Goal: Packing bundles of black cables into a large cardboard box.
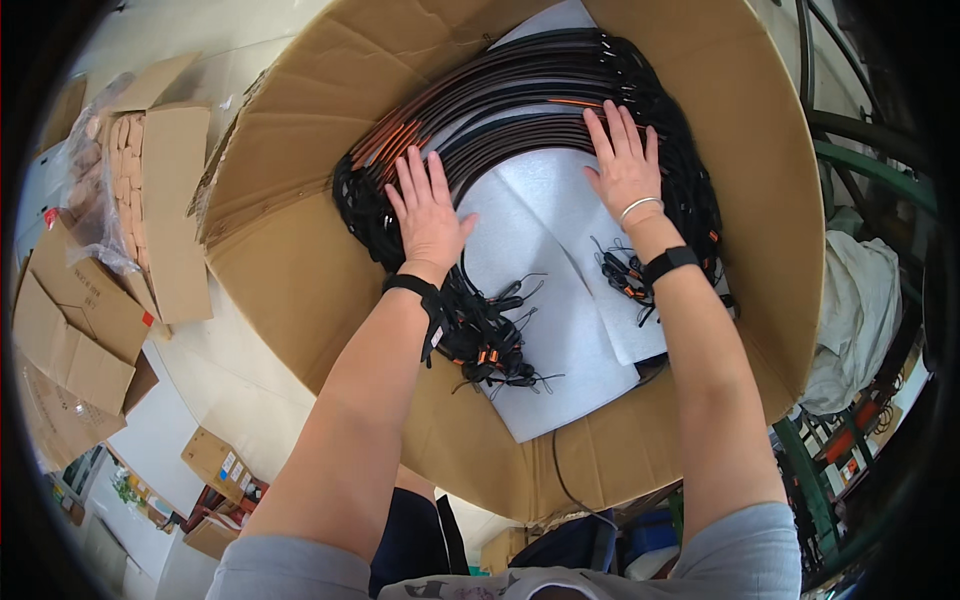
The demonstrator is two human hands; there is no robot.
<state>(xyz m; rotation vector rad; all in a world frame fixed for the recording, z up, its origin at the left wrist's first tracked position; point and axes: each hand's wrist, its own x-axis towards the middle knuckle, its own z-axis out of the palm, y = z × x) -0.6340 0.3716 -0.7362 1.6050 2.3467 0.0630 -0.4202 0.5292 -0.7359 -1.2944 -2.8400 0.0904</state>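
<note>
Inside a large open cardboard box lie many dark cables laid in curved rows, some orange among them, over pale foam sheets. My left hand rests open on the left side of the cables, fingers spread, with a dark cord bundle just below it. My right hand lies open on the right side of the rows, fingers apart, with a smaller cord bundle below its wrist. A loose cable runs down the box's near wall.
Open cartons with beige packed items and plastic film stand at the left, flattened cardboard and smaller boxes below them. A green metal frame with a draped pale cloth is at the right.
</note>
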